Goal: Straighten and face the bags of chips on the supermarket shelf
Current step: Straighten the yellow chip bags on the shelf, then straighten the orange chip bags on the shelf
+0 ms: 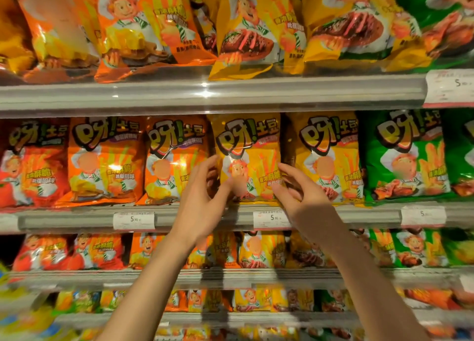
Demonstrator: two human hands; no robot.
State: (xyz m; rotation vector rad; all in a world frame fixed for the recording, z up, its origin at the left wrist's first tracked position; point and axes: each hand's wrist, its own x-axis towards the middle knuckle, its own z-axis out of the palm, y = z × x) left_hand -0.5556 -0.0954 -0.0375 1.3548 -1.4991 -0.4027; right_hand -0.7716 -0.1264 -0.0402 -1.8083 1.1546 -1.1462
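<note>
Glossy yellow foil chip bag (250, 158), middle shelf (205, 218): left hand (202, 202) and right hand (298, 194) flank it, fingers apart. Risk: a one-sided push would likely skew it against neighbours.

Two bare forearms rise from the near edge, slender and uncovered as far down as the head view shows; no sleeve, cuff, watch, bracelet or ring is seen on either; the left hand (198, 204) and right hand (301, 199) are ungloved; fingernails look short and plain.
</note>
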